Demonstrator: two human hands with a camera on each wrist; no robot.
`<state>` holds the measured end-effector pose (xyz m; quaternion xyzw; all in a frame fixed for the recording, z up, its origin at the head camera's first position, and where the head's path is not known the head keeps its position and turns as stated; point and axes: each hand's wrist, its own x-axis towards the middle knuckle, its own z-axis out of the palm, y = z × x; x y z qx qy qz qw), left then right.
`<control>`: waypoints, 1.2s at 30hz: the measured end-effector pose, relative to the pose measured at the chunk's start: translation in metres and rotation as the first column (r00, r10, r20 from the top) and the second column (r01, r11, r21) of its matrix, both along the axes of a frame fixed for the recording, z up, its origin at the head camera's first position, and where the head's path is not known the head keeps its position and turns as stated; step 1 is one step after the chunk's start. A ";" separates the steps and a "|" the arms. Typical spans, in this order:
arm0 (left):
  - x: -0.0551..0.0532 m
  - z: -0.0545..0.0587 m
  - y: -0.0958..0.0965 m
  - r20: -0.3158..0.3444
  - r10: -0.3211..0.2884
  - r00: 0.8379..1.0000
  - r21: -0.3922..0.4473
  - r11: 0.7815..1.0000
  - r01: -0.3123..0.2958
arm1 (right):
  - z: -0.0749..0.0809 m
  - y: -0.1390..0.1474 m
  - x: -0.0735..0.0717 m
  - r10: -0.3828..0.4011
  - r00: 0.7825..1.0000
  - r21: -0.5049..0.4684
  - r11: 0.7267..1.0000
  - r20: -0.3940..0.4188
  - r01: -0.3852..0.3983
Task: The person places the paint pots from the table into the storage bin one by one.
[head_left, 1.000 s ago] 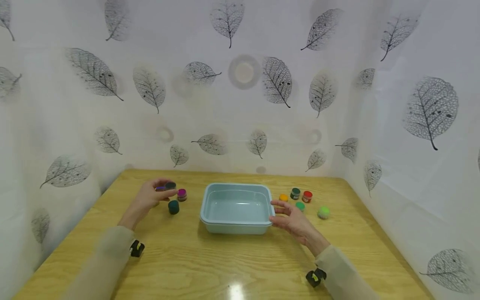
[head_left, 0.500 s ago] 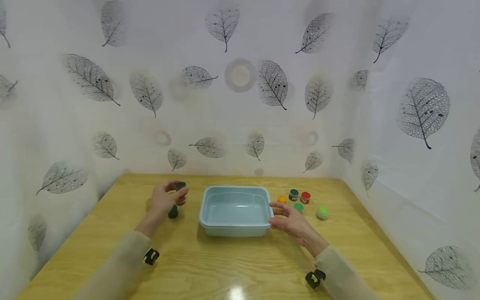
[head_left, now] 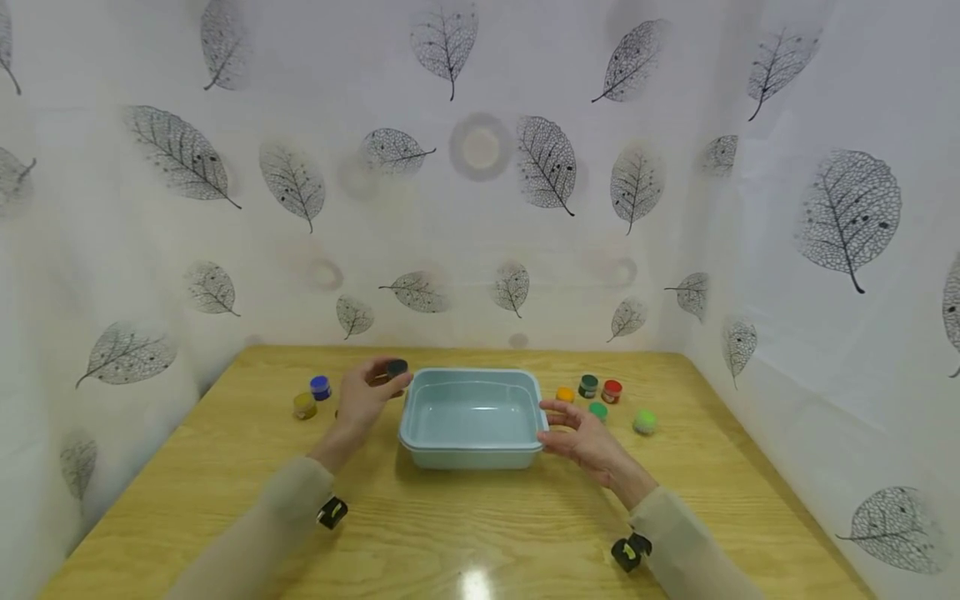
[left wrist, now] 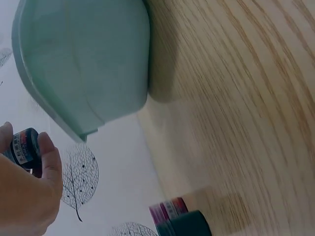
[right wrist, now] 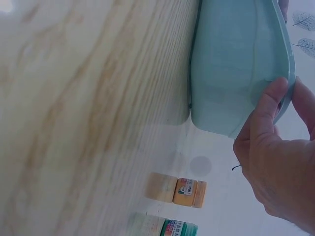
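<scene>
My left hand (head_left: 363,402) pinches a small dark paint jar (head_left: 397,367) between thumb and fingers, raised just off the left rim of a pale blue plastic basin (head_left: 474,458). The label on that jar faces the camera in the left wrist view. My right hand (head_left: 590,443) grips the basin's right rim, thumb on one side and fingers on the other, as the right wrist view shows. A magenta jar (left wrist: 167,210) and a dark teal jar (left wrist: 189,225) stand below the left hand; in the head view that hand mostly hides them.
On the left stand a blue jar (head_left: 320,387) and a yellow jar (head_left: 304,406). Right of the basin are orange (head_left: 565,395), dark green (head_left: 588,386), red (head_left: 612,392), green (head_left: 597,411) and light green (head_left: 645,422) jars. A leaf-patterned curtain (head_left: 480,225) borders the wooden table (head_left: 450,533).
My left hand has carried the dark jar rightward to the basin's left rim, uncovering the blue and yellow jars. The right hand keeps its hold on the basin, which stays put.
</scene>
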<state>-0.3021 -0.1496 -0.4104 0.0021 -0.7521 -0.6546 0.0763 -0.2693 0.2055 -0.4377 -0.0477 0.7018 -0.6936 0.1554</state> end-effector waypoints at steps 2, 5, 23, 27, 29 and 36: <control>0.001 0.001 0.005 -0.008 -0.006 1.000 -0.017 1.000 0.006 | 0.000 0.000 0.000 0.000 1.000 -0.003 1.000 -0.001 0.000; 0.003 0.002 0.012 0.001 -0.014 1.000 -0.053 0.998 0.014 | 0.000 0.000 0.000 0.002 1.000 -0.008 1.000 -0.001 -0.002; -0.009 -0.004 0.057 0.004 -0.166 0.986 -0.144 0.976 0.165 | 0.006 -0.002 0.003 0.014 1.000 -0.020 1.000 0.004 -0.014; -0.010 -0.003 0.064 0.035 -0.171 0.985 -0.118 0.978 0.174 | 0.006 -0.001 0.003 0.011 1.000 -0.018 1.000 0.002 -0.011; -0.010 -0.001 0.068 0.058 -0.183 0.981 -0.101 0.977 0.188 | 0.007 -0.002 0.003 0.013 1.000 -0.015 1.000 -0.003 -0.013; -0.012 0.001 0.081 0.112 -0.318 0.941 -0.041 0.945 0.324 | 0.005 -0.002 0.003 0.000 1.000 -0.021 1.000 -0.001 0.000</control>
